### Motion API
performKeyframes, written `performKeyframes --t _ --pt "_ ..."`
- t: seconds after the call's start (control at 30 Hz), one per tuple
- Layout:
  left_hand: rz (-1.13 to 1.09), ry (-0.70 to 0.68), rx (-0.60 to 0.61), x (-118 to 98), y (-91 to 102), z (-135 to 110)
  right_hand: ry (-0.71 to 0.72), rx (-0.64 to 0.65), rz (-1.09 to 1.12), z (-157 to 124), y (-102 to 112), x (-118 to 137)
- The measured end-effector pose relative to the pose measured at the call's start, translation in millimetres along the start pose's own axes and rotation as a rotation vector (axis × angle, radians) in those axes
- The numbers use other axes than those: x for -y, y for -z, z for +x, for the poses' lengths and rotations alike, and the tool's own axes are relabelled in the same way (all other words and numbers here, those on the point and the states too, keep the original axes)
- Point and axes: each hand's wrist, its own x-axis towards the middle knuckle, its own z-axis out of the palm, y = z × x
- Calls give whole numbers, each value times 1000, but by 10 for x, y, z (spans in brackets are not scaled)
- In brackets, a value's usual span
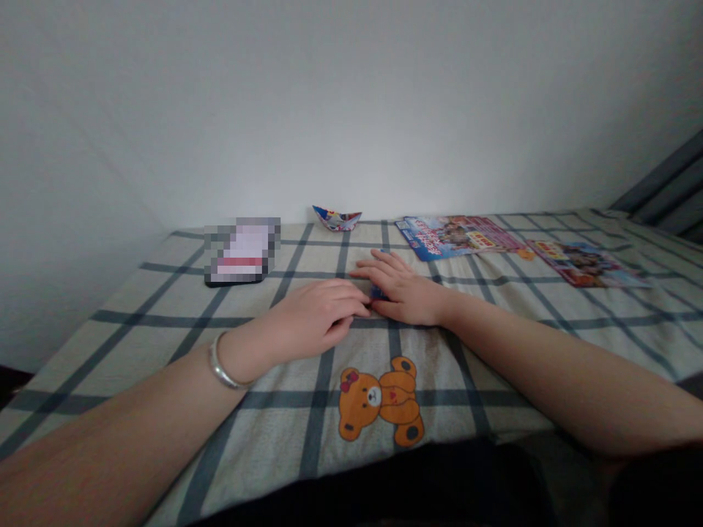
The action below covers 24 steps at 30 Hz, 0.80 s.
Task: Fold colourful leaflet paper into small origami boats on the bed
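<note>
Both my hands rest together on a checked bedsheet (165, 322). My left hand (318, 315), with a silver bracelet at the wrist, lies palm down with its fingers curled and pressed onto a small blue thing (378, 293). My right hand (398, 285) lies flat beside it, fingers stretched out over the same blue thing, which is mostly hidden under both hands. A folded paper boat (337, 217) stands at the far edge near the wall.
A phone with a blurred screen (239, 252) lies at the back left. Two colourful printed leaflets (455, 236) (585, 263) lie at the back right. An orange bear print (381, 399) marks the sheet near me. A white wall rises behind.
</note>
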Motion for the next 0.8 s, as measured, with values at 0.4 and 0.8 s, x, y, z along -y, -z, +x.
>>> performKeyframes --t 0.4,0.8 --pt "-25 18 27 -30 19 23 -106 118 82 -3 42 -39" --pt "-52 13 38 -34 40 24 -195 85 -17 -17 42 -79"
